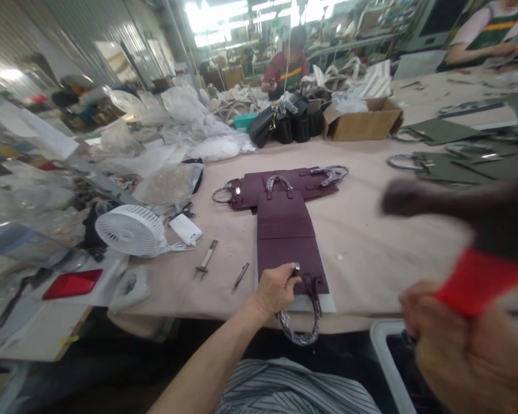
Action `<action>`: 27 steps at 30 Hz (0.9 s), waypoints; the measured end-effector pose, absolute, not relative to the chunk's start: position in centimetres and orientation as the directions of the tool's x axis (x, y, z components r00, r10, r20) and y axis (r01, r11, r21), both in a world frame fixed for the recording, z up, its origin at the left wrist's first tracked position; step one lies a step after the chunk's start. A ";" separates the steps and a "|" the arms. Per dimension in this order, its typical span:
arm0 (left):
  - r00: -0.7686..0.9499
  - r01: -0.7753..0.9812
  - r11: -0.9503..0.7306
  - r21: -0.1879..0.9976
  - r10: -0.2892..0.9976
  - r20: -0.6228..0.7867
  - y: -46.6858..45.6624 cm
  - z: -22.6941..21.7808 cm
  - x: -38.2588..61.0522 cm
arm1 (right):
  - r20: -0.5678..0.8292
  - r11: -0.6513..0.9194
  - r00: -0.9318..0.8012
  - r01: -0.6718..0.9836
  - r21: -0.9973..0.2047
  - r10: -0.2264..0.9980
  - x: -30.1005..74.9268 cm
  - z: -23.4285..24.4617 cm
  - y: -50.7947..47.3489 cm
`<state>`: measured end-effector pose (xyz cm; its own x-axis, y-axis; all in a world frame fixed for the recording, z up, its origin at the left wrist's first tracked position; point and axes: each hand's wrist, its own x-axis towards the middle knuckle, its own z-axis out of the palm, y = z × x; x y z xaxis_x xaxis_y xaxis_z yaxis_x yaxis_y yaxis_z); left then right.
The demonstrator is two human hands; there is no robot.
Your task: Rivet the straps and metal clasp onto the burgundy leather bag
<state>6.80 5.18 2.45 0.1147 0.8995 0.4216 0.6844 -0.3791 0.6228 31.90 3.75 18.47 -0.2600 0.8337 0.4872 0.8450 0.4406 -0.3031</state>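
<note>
At the table's (371, 241) near edge, my left hand (276, 289) pinched a metal fitting (296, 267) on the flat maroon bag panel (285, 230).
My right hand (457, 345), well apart and raised, gripped a red-handled hammer (479, 276); the pinch seemingly steadied the fitting beside the wrapped handle (304, 328).

left grip (276, 289) pinched shut, right grip (455, 351) clenched

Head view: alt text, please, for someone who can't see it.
The left hand pinches a metal fitting at the near end of a flat maroon bag panel on the table; the right hand grips a blurred red-handled tool.
</note>
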 end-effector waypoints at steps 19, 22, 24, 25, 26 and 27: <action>0.123 0.640 -0.349 0.684 0.926 0.357 4.8 3.8 6.6 | 0.272 0.429 -0.354 0.853 -0.298 0.895 30.7 5.5 9.6; 0.098 0.594 -0.280 0.754 0.956 0.278 4.8 3.8 7.0 | 0.345 0.610 -0.510 0.722 -0.326 0.788 26.8 4.9 8.1; -0.015 0.454 -0.152 0.878 0.984 0.178 5.2 4.0 7.1 | 0.294 0.614 -0.539 0.704 -0.358 0.789 25.1 4.0 7.2; -0.121 0.319 -0.063 0.946 0.987 0.106 5.6 4.2 6.9 | 0.273 0.600 -0.535 0.709 -0.370 0.800 24.7 3.5 6.9; -0.238 0.152 0.015 0.988 0.971 0.022 5.9 4.6 6.4 | 0.255 0.585 -0.526 0.716 -0.381 0.811 24.4 3.1 6.6; -0.342 -0.007 0.063 0.998 0.937 -0.062 6.4 5.0 5.6 | 0.239 0.572 -0.520 0.722 -0.390 0.820 24.4 2.8 6.5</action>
